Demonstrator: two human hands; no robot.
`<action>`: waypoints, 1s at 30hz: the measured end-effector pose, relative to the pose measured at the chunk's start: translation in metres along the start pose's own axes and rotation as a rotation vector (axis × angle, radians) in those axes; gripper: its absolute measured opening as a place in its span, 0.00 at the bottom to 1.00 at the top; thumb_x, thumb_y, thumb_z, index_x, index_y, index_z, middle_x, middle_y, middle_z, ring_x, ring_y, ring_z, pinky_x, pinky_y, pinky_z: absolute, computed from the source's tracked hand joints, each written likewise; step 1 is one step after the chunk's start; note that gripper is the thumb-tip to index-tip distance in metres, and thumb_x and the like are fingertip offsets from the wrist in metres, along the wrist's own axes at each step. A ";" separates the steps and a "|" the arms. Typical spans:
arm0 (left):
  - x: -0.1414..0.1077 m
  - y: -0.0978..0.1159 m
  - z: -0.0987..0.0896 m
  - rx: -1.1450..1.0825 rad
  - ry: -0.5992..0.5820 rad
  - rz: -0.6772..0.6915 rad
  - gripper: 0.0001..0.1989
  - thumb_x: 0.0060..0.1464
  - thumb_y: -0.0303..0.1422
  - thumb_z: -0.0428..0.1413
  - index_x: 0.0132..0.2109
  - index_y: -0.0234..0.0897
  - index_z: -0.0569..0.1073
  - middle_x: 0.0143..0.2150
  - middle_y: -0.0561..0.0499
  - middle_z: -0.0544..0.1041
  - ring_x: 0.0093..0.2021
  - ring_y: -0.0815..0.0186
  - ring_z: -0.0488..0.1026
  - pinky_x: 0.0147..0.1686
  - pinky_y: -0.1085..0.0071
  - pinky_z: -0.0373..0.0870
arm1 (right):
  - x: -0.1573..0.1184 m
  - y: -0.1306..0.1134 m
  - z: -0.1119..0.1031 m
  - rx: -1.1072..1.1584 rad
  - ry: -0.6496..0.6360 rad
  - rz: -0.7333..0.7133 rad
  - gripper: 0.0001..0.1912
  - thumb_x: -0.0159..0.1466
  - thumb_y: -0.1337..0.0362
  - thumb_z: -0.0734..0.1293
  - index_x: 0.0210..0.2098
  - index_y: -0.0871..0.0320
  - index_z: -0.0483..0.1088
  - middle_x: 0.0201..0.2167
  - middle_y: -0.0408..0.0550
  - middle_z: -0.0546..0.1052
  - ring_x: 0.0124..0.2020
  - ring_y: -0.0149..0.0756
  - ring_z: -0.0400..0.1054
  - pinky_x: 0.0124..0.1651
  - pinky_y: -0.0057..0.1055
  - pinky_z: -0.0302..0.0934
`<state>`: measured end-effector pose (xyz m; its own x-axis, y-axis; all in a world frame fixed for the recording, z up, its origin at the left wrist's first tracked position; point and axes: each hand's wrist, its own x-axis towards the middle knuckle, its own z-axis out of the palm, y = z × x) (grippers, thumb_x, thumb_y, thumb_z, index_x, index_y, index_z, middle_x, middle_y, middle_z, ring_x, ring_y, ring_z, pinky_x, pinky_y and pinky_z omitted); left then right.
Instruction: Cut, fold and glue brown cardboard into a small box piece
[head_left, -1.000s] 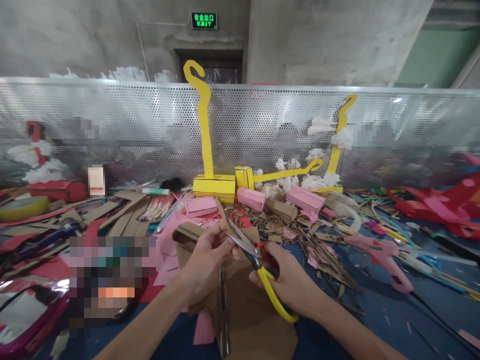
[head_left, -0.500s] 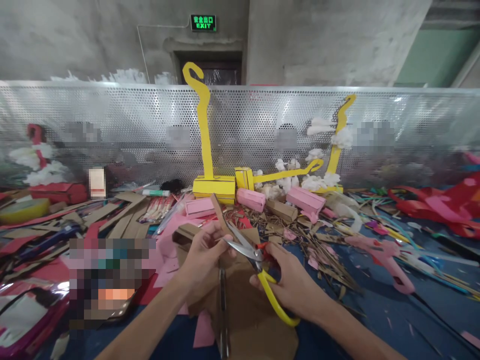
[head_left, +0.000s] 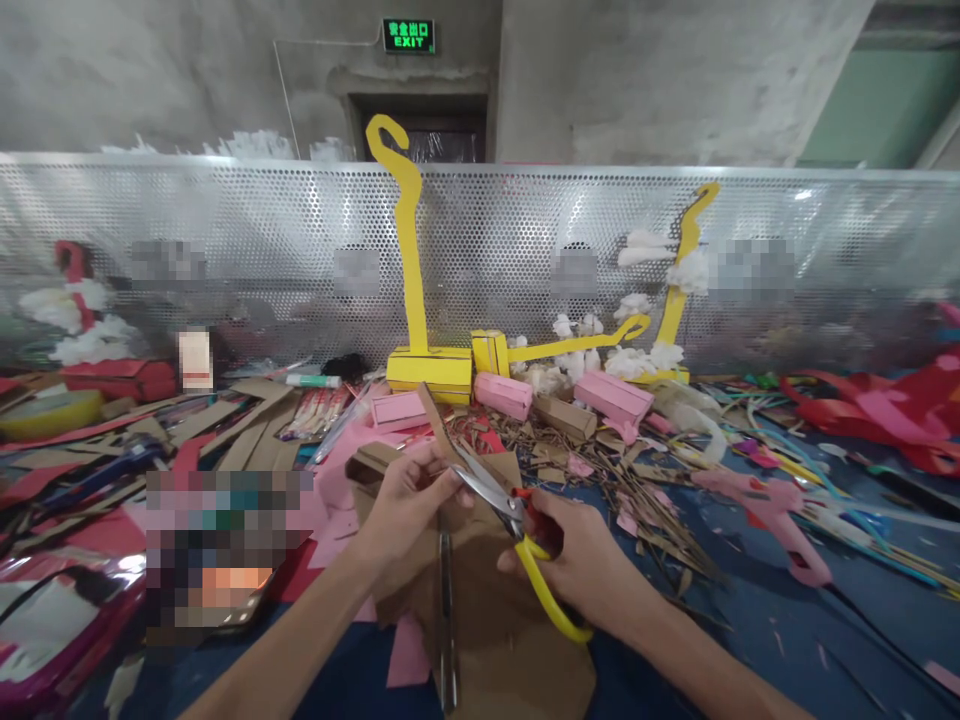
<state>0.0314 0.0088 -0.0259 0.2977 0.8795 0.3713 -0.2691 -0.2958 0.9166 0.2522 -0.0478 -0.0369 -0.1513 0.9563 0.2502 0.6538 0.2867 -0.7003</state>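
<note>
My right hand (head_left: 574, 545) is closed round the handles of a pair of scissors (head_left: 491, 492) with a yellow loop and a red part. The blades point up and left, partly apart. My left hand (head_left: 409, 492) pinches a narrow cardboard strip (head_left: 436, 418), whose far end rises above the fingers. One blade lies along the strip, close to my left fingertips. Below both hands is a large piece of brown cardboard (head_left: 517, 640). On it lies a long, thin dark tool with a metallic sheen (head_left: 448, 620); its kind is unclear.
Yellow boxes (head_left: 429, 375) with a tall hooked neck stand ahead, near pink paper boxes (head_left: 613, 402). Cardboard scraps (head_left: 660, 530) litter the right side. A pink glue gun (head_left: 772, 510) lies there with its cord. A perforated metal partition (head_left: 495, 240) closes off the back.
The scissor blades have closed slightly as my right hand tightened on the handles. My left hand keeps its pinch on the strip. The whole view has shifted a little.
</note>
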 end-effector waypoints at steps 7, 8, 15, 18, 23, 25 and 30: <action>-0.001 0.003 0.002 0.004 -0.004 -0.040 0.11 0.59 0.39 0.64 0.40 0.35 0.78 0.28 0.51 0.79 0.28 0.70 0.74 0.32 0.77 0.69 | 0.003 -0.001 -0.002 0.010 0.032 0.053 0.24 0.56 0.52 0.74 0.24 0.54 0.55 0.21 0.36 0.60 0.25 0.30 0.51 0.26 0.27 0.48; -0.001 0.002 0.001 0.003 -0.006 -0.038 0.10 0.59 0.39 0.64 0.41 0.35 0.78 0.29 0.50 0.79 0.29 0.70 0.74 0.33 0.77 0.70 | 0.002 -0.003 -0.003 0.015 0.035 0.045 0.22 0.57 0.53 0.74 0.26 0.54 0.57 0.23 0.36 0.63 0.26 0.31 0.53 0.27 0.27 0.50; -0.002 0.011 0.001 0.067 -0.079 -0.004 0.12 0.58 0.40 0.64 0.41 0.34 0.78 0.28 0.50 0.78 0.28 0.69 0.74 0.33 0.75 0.70 | -0.005 -0.007 -0.008 -0.058 0.022 -0.058 0.16 0.59 0.58 0.73 0.35 0.54 0.61 0.35 0.43 0.69 0.32 0.36 0.61 0.35 0.31 0.56; -0.003 0.016 0.005 0.082 -0.137 0.010 0.13 0.58 0.41 0.64 0.38 0.34 0.78 0.27 0.50 0.77 0.29 0.67 0.74 0.34 0.74 0.70 | -0.004 -0.007 -0.007 -0.093 0.016 -0.107 0.19 0.57 0.56 0.75 0.33 0.54 0.61 0.34 0.43 0.69 0.33 0.37 0.60 0.35 0.31 0.54; -0.004 0.014 0.006 0.101 -0.160 0.018 0.12 0.58 0.39 0.63 0.35 0.34 0.78 0.28 0.50 0.76 0.29 0.66 0.73 0.35 0.72 0.70 | -0.005 -0.010 -0.006 -0.093 -0.015 -0.126 0.22 0.58 0.51 0.75 0.31 0.54 0.59 0.32 0.42 0.68 0.31 0.36 0.59 0.33 0.31 0.52; -0.004 0.014 0.006 0.110 -0.137 0.025 0.13 0.57 0.41 0.64 0.34 0.34 0.79 0.28 0.49 0.77 0.29 0.66 0.74 0.34 0.72 0.70 | -0.006 -0.011 -0.006 -0.090 -0.023 -0.139 0.22 0.58 0.52 0.75 0.30 0.53 0.58 0.31 0.41 0.68 0.30 0.35 0.59 0.33 0.31 0.52; -0.005 0.015 0.010 0.080 -0.105 0.021 0.13 0.56 0.41 0.65 0.33 0.34 0.78 0.29 0.49 0.78 0.29 0.67 0.73 0.33 0.73 0.70 | -0.006 -0.013 -0.008 -0.090 -0.027 -0.158 0.22 0.57 0.51 0.75 0.30 0.54 0.59 0.31 0.41 0.68 0.30 0.35 0.59 0.32 0.31 0.52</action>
<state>0.0353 -0.0043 -0.0122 0.3881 0.8304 0.3997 -0.2031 -0.3460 0.9160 0.2507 -0.0574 -0.0242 -0.2764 0.9013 0.3337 0.6841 0.4283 -0.5903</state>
